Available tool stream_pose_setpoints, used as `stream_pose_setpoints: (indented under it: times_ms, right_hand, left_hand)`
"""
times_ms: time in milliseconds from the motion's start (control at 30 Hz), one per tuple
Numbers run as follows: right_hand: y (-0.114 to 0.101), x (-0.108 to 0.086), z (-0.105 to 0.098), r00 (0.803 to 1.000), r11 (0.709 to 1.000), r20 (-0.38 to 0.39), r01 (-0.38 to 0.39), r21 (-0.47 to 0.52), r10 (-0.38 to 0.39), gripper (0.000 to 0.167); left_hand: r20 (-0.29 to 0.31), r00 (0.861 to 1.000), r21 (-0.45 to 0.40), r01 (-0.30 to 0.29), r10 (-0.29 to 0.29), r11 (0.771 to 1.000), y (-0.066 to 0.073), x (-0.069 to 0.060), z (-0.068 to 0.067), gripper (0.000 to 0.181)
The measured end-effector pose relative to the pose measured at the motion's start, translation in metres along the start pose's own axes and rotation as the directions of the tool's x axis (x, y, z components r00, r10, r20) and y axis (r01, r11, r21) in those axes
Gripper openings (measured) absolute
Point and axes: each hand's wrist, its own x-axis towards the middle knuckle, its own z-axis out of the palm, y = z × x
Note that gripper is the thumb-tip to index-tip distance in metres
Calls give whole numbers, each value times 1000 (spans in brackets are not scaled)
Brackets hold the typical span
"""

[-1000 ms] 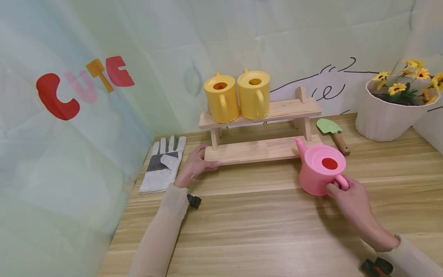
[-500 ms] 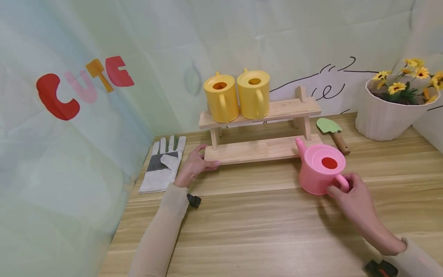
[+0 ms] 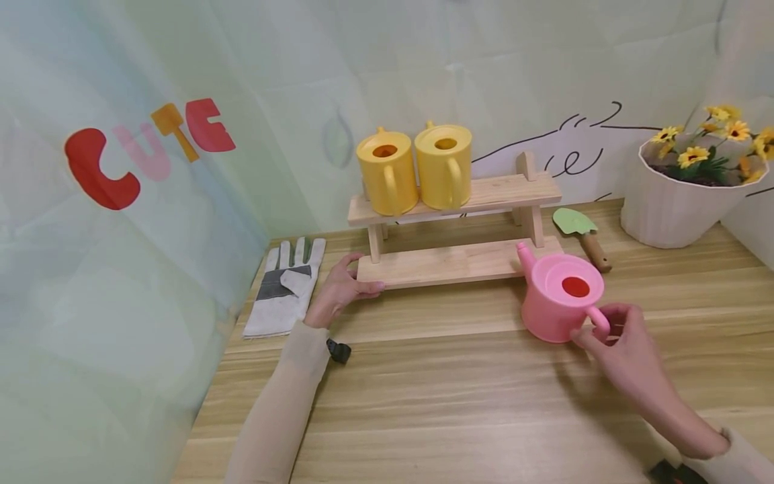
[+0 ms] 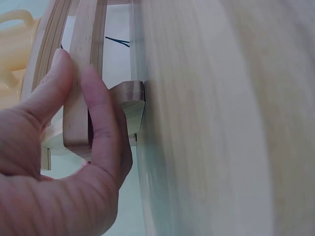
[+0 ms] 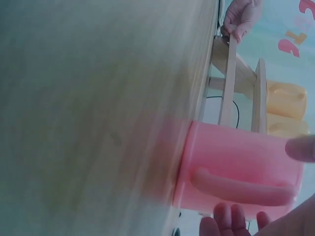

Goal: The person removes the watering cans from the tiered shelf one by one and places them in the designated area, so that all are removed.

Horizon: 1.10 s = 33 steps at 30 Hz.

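Observation:
My left hand (image 3: 343, 289) pinches the left end of the lower board of a two-tier wooden shelf (image 3: 447, 263). Thumb and fingers (image 4: 101, 108) lie on opposite faces of that board in the left wrist view. A pink watering can (image 3: 547, 306) stands upright on the table before the shelf's right end, its spout towards the shelf. Around the can's handle (image 5: 236, 189), my right hand (image 3: 629, 349) is spread loosely. The right wrist view shows a gap between its thumb and fingertips, with the handle between them. Two yellow watering cans (image 3: 390, 176) sit side by side on the upper board.
A work glove (image 3: 284, 289) lies on the table left of the shelf. To the right are a green trowel with a wooden handle (image 3: 595, 251) and a white pot (image 3: 671, 208) of yellow flowers. A printed cloth backdrop (image 3: 290, 81) rises behind and at the left.
My right hand has loosened from the pink watering can's handle and shifted slightly right and towards me. The can, the shelf and my left hand look unmoved.

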Motion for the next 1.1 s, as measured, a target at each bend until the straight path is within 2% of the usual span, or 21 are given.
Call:
stream_pose_setpoints:
  times_ms: [200, 500, 633, 800, 1100]
  right_hand:
    - [-1, 2, -9, 999, 999, 51, 14, 30, -16, 85]
    - [-6, 4, -24, 994, 995, -44, 100, 19, -99, 78]
    - [-18, 6, -33, 991, 993, -74, 115, -2, -114, 78]
    - [-35, 11, -42, 990, 993, -71, 119, -21, -120, 79]
    - [-58, 21, -46, 985, 987, -70, 158, -8, -158, 80]
  left_hand:
    - [8, 1000, -21, -5, 5, 1000, -1, 1, -1, 98]
    - [14, 1000, -19, -11, 12, 1000, -3, 2, -1, 98]
    - [14, 1000, -22, -11, 12, 1000, -3, 3, -1, 97]
    - [17, 1000, -19, -1, 2, 1000, -3, 3, -1, 99]
    - [14, 1000, -24, -10, 10, 1000, -3, 3, -1, 98]
